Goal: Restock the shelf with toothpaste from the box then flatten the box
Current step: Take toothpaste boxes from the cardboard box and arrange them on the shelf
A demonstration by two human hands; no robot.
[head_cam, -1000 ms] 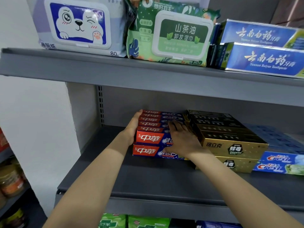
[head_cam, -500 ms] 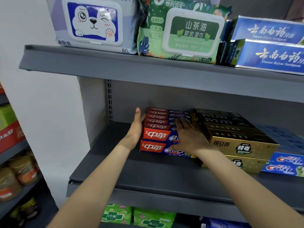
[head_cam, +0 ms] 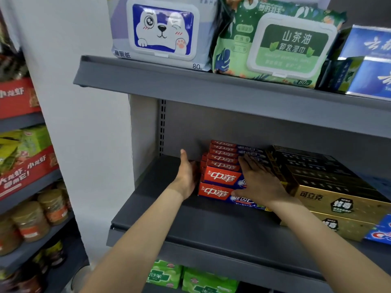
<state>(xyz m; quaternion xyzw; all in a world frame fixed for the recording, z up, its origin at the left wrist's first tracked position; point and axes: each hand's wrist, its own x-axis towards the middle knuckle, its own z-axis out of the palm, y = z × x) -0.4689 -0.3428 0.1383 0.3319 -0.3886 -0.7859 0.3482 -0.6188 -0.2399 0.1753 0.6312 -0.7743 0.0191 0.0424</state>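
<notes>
A person's two hands square up a stack of red toothpaste boxes [head_cam: 222, 178] on a grey shelf [head_cam: 211, 227]. The left hand [head_cam: 187, 173] lies flat against the stack's left end, fingers straight and reaching toward the back panel. The right hand [head_cam: 258, 179] rests palm-down over the front and top of the stack, fingers straight and spread, covering the blue right portion of the boxes. Neither hand grips anything.

The red boxes stand two high at the front and run in rows to the back of the shelf. Just beside them on the right, touching or nearly so, sit gold boxes [head_cam: 334, 199], also stacked, with blue boxes [head_cam: 380, 231] at the far right edge. On the shelf above lie a wipes pack with a cartoon dog [head_cam: 163, 30] and a green wipes pack [head_cam: 281, 45]. Green packs [head_cam: 190, 278] show on the level below. To the left, another rack holds jars [head_cam: 31, 218] and red cartons [head_cam: 19, 98].
</notes>
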